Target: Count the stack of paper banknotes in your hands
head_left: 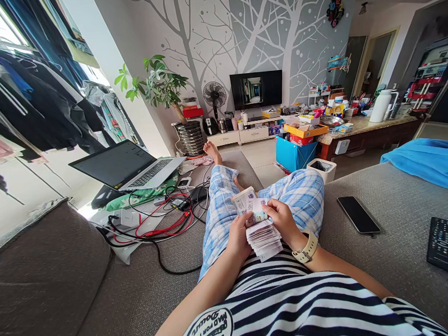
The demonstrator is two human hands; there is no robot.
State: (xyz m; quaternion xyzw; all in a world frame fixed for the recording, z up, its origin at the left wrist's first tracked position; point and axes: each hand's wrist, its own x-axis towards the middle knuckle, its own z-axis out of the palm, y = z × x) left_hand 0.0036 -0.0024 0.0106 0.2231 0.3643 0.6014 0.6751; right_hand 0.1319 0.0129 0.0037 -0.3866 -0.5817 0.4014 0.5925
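Note:
A folded stack of banknotes (pixel 263 239) lies in my left hand (pixel 239 234), whose thumb presses on the notes. The upper half of the stack stands up toward my knees, and the lower ends fan out over my striped shirt. Between the thumb and fingers of my right hand (pixel 282 217) is the edge of one banknote (pixel 258 211), marked with a 5, at the right side of the stack. Both hands are closed. A pale watch (pixel 306 247) is on my right wrist. Most of my left fingers are hidden behind the notes.
On the sofa (pixel 170 304), an open laptop (pixel 136 168) and tangled cables (pixel 174 218) lie to the left. At the right are a phone (pixel 358 215), a remote control (pixel 443 244) and a blue cloth (pixel 425 162). A cluttered table (pixel 362 129) and a waste bin (pixel 321 170) stand ahead.

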